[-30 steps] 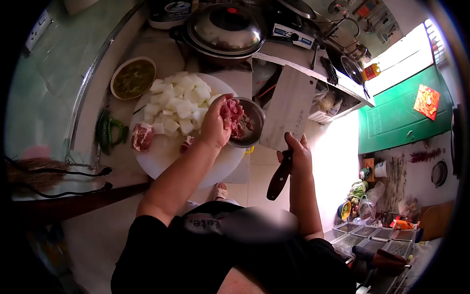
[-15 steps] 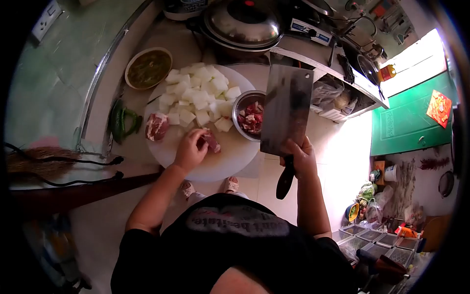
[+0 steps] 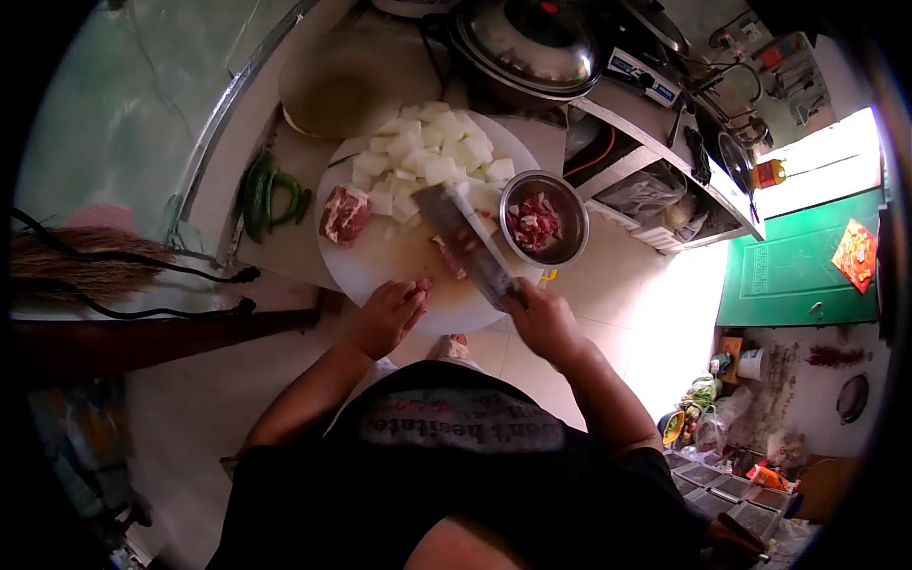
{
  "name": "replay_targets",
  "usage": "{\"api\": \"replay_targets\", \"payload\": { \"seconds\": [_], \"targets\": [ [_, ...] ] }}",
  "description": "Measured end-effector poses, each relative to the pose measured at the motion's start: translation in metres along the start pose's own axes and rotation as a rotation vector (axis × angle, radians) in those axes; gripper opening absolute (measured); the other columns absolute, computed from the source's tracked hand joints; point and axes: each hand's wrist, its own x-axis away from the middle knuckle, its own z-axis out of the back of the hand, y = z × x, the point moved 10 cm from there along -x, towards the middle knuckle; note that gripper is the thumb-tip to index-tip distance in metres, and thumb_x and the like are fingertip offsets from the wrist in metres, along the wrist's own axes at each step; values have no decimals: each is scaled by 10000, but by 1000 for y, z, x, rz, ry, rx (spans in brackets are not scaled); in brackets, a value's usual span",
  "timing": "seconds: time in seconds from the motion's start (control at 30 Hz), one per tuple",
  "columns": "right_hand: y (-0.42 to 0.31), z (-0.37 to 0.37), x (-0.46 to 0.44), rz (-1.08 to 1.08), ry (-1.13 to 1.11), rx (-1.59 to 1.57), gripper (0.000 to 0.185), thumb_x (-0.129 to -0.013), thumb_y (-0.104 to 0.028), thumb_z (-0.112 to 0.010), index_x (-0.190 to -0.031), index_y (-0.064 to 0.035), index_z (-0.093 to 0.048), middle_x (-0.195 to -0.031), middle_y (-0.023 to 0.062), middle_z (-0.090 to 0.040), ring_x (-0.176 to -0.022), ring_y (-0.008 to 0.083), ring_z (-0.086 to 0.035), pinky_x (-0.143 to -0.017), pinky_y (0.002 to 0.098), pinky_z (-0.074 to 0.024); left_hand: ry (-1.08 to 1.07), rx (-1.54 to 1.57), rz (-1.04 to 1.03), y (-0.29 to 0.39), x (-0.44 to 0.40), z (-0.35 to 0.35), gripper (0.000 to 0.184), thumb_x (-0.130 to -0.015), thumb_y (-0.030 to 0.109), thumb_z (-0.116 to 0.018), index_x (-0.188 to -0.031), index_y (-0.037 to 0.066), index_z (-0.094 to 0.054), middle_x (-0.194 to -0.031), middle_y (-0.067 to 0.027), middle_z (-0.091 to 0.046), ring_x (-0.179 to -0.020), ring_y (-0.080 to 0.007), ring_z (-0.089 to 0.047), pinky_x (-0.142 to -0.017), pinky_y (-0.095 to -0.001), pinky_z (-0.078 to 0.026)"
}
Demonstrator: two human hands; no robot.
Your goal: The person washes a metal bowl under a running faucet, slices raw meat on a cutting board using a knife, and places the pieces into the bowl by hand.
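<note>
My right hand point(image 3: 546, 328) is closed round the handle of a cleaver point(image 3: 467, 245), its blade slanting over the round white cutting board point(image 3: 347, 271). A strip of raw meat point(image 3: 446, 256) lies along the blade's left side. Low on the board, my left hand point(image 3: 385, 318) has its fingers closed on a small piece of meat point(image 3: 421, 285). A larger chunk of raw meat point(image 3: 346, 215) sits at the board's left. Pale white cubes of a vegetable point(image 3: 432, 147) are heaped at the back. Right of the blade, a metal bowl point(image 3: 579, 233) holds cut red meat point(image 3: 537, 222).
Green peppers point(image 3: 271, 195) lie left of the board. Behind them a bowl point(image 3: 302, 125) looks smeared. A lidded wok point(image 3: 527, 47) stands at the back, beside a stove point(image 3: 641, 76). A broom point(image 3: 85, 266) is at far left, a green door point(image 3: 798, 266) at right.
The cleaver has swung left from beside the metal bowl to over the board, now tilted. My left hand has drawn back towards me with a meat piece. The whole view has shifted slightly.
</note>
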Motion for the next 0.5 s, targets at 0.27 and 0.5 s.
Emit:
{"api": "replay_targets", "payload": {
  "seconds": [0.27,0.5],
  "targets": [
    [-23,-55,23,292,-228,480,145,-779,-107,-473,-908,-56,-515,-621,108,-575,-553,268,-595,-497,369,-475,22,-73,-49,0,14,-19,341,-714,65,-604,-1039,-11,-537,-1066,-144,-535,-920,-304,-524,-819,-360,-443],
    [-13,-71,22,262,-361,547,182,-792,-105,-474,-964,-49,-488,-650,115,-574,-567,290,-587,-500,387,-466,7,-96,-80,-1,17,-25,394,-701,103,-524,-1080,-1,-543,-1105,-142,-537,-1018,-315,-507,-890,-388,-407]
  ]
}}
